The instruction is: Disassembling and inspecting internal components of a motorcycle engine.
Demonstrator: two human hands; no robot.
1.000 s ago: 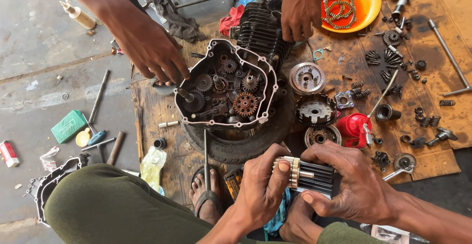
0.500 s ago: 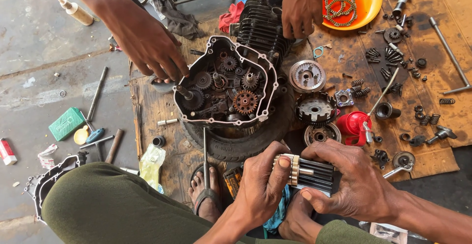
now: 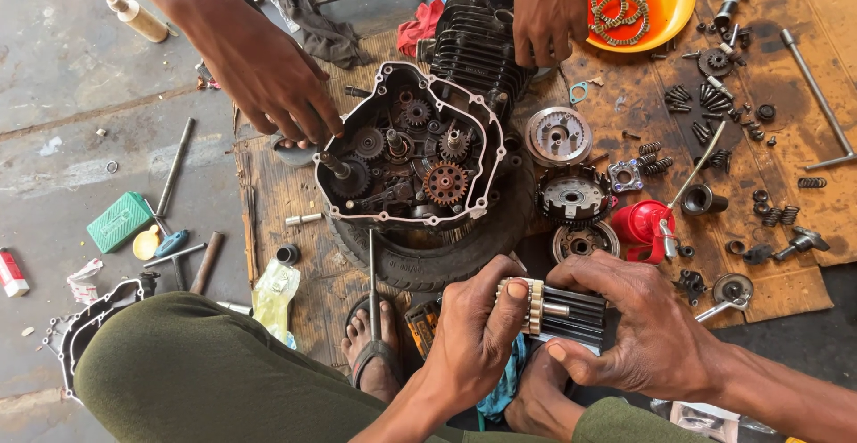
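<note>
Two hands grip one ribbed gear shaft (image 3: 562,314): left hand (image 3: 473,336) fingers pinch its pale toothed end; right hand (image 3: 643,327) fingers clasp the dark body; open engine case (image 3: 411,149) lies beyond; seating the gear squarely seems next.

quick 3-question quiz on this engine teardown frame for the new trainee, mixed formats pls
1. True or false: both of the wearer's hands, left hand and right hand, hold the same ribbed gear cluster.
2. What lies in the orange bowl? A) ring-shaped clutch plates B) springs C) a spanner
3. What does the open engine case rest on?

Key
1. True: the left grips the pale toothed end, the right the dark ribbed end.
2. A: the clutch plates.
3. A black tyre on the stained board.
</note>
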